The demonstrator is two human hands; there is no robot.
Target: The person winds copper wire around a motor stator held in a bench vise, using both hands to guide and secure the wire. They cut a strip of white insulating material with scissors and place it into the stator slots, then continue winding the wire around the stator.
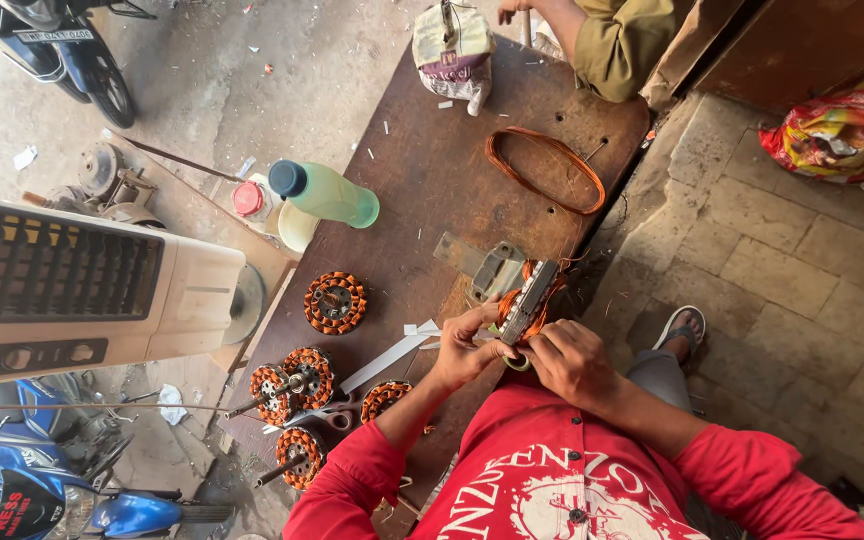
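Your left hand (464, 350) and right hand (570, 362) both grip the copper-wound motor part (526, 302), maybe with tape; the green bottle (327, 193) lies far off.

Soft even daylight, faint shadows, sharp focus, wide-angle bending at edges

A roadside motor-repair workshop, open to the street: copper-wound stators (335, 302) and a loose coil of copper wire (544, 168) lie across a worn wooden workbench (422, 180), with scissors (324, 412) and paper strips, while motorcycles (57, 45) stand on the concrete alongside.
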